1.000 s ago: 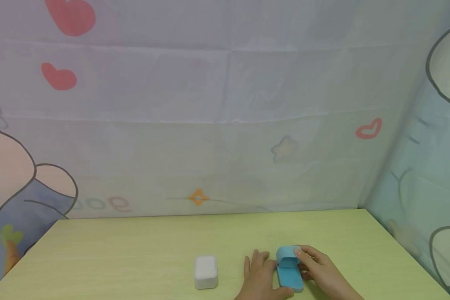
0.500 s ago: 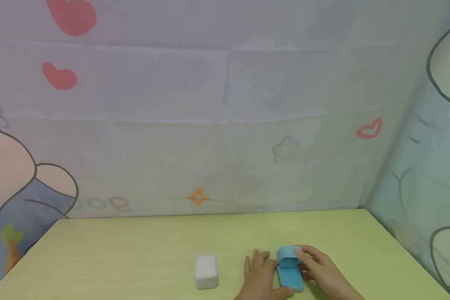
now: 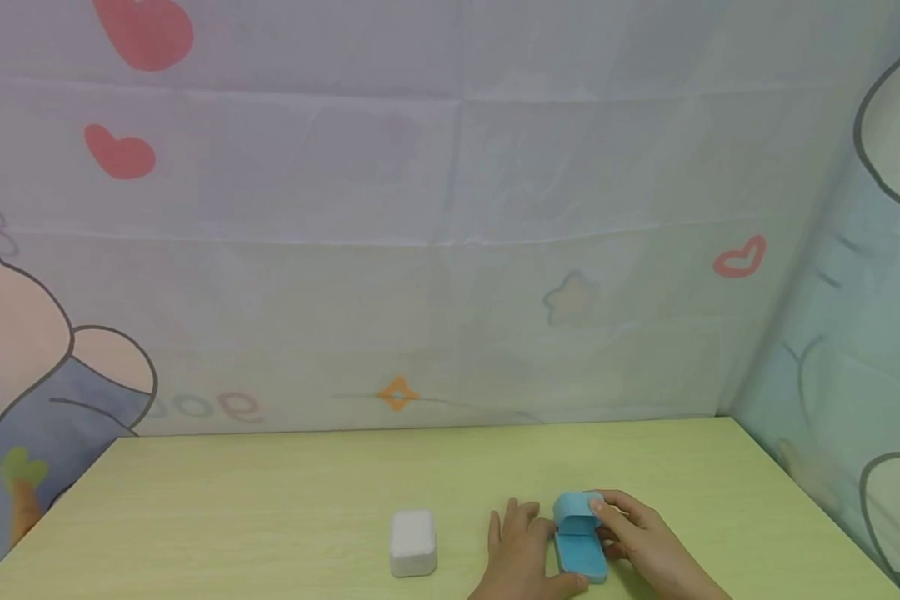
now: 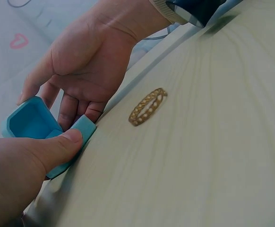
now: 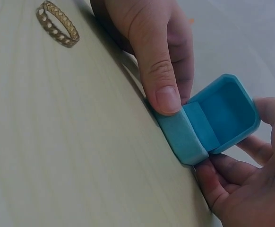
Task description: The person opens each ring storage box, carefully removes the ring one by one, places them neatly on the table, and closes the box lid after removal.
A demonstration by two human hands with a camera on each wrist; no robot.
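A light-blue jewelry box (image 3: pixel 581 557) stands on the table with its lid raised; its blue inside (image 5: pixel 232 116) shows in the right wrist view. My left hand (image 3: pixel 520 554) holds the base, thumb on the front edge and index finger along the left side, other fingers spread. The right hand (image 3: pixel 648 542) pinches the raised lid (image 3: pixel 576 505) at its right, thumb in front, with lower fingers against the base's side. Near the box on the table lies a gold openwork bracelet (image 4: pixel 135 118), seen in both wrist views but not in the head view.
A small white box with rounded corners (image 3: pixel 412 543) stands to the left of my left hand. The pale wood-grain table (image 3: pixel 270 500) ends at a printed cloth backdrop (image 3: pixel 450 333), and another printed cloth (image 3: pixel 832 375) hangs along the right side.
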